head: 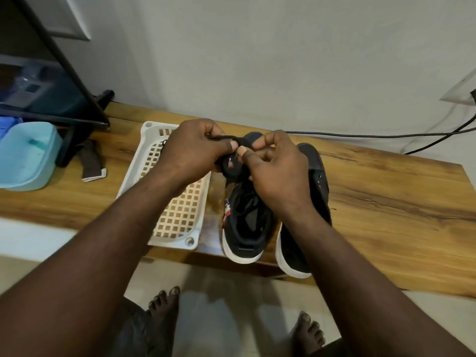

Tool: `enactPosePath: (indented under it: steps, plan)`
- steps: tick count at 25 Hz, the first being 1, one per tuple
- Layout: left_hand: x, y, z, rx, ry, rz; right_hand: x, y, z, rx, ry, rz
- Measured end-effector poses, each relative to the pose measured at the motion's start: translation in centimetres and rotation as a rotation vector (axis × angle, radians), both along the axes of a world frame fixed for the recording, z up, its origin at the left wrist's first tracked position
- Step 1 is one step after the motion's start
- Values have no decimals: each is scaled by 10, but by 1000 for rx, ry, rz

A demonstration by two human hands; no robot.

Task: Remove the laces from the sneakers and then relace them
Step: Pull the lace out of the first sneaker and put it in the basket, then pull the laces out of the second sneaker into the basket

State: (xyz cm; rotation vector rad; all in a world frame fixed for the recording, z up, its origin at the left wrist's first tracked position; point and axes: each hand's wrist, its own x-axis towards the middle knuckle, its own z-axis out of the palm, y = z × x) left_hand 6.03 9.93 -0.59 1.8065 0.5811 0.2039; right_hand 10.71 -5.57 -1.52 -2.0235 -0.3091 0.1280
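Plain grey wall (283,60), wooden table (386,191), pale tiled floor (231,318).

The left hand (190,150) and the right hand (278,171) are covering the front of the sneaker beside the basket (244,228), so the path of the black lace (231,139) is not showing there. The right forearm is hiding part of the second sneaker (316,181). The left forearm is crossing the white basket (180,215). The picture's left edge is cutting off the blue tub (25,155).
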Motion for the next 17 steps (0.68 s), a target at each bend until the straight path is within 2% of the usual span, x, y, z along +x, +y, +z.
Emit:
enactPosePath:
  steps: [5,8,11,13,17]
  plan:
    - [-49,61,-2,99,217,16,-38,58,-2,-158,38,227]
    - [-72,85,-16,147,391,16,-58,90,-18,-227,104,294]
    - [-86,107,-35,345,536,18,-79,116,-40,-277,223,317]
    - [-87,116,-40,508,569,23,-88,128,-51,-251,288,311]
    - [-82,113,-42,698,626,29,-92,141,-56,-272,248,311]
